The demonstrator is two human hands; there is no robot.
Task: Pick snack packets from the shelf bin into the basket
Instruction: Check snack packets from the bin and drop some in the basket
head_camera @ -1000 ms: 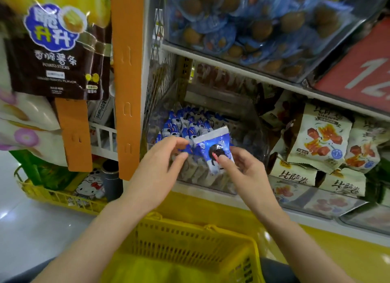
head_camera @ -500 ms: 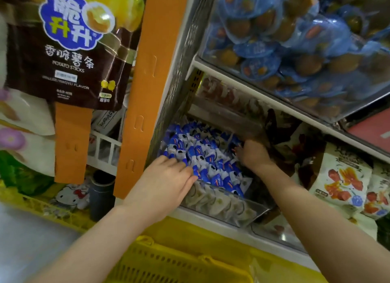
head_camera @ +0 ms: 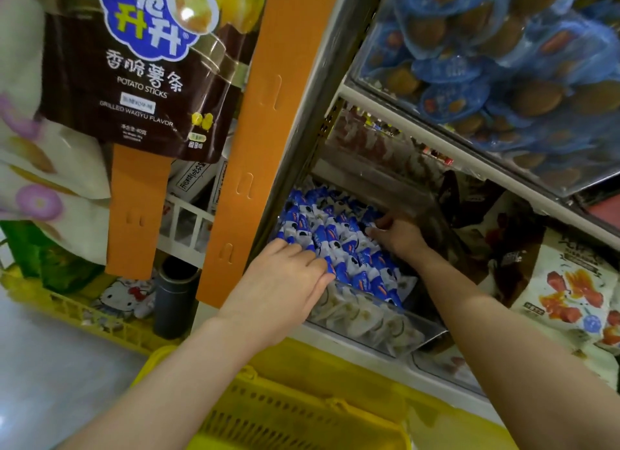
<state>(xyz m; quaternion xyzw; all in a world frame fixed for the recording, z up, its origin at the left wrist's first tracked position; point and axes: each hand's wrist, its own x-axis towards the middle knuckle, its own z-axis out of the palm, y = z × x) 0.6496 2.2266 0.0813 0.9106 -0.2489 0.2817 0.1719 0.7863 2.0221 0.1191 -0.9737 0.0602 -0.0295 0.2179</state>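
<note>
Both hands are down in the clear plastic shelf bin (head_camera: 385, 328) at centre frame, packed with small blue-and-white foil snack packets (head_camera: 339, 241). Left hand (head_camera: 285, 281) lies flat, palm down, fingers together and stretched over the near packets at the bin's 8 o'clock corner; touching the tops, nothing clamped as far as visible. Right hand (head_camera: 399, 234) reaches deeper, at the pile's 2 o'clock, fingers curled into the packets; whether it has one pinched, cannot tell, fingertips are buried. Hands well apart, pile between them. Yellow slotted plastic basket (head_camera: 302, 412) sits at 6 o'clock, below the shelf edge, under the forearms; only its rim and near wall show, contents not visible, so count of packets already in is unknown. Judgement: grab stage, pile looks near full, so lift, carry down and drop into the basket are left. Brown potato-sticks bag (head_camera: 134, 73) hangs at 10 o'clock, not involved.
</note>
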